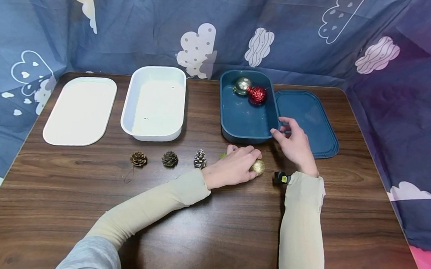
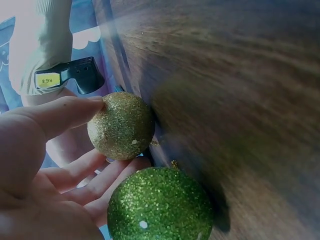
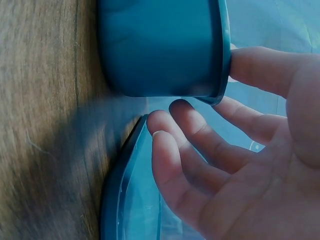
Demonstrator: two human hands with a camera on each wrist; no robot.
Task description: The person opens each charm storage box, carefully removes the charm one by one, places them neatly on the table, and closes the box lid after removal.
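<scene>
Gold ball [image 2: 121,126], on or just above the table [image 1: 208,242], should be light, stiff and gritty, best held round its middle, where the fingers of the left hand [image 1: 236,165] pinch it. Those of the right hand [image 1: 296,145] grip the blue box [image 1: 244,122]; inside: pale ball [image 1: 243,86], red ball [image 1: 257,96].

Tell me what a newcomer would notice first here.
The shiny red ball stands out first, beside a pale metallic ball at the far end of the blue box. Next comes the left hand, its thumb on a glittery gold ball just on the near side of that box.
</scene>
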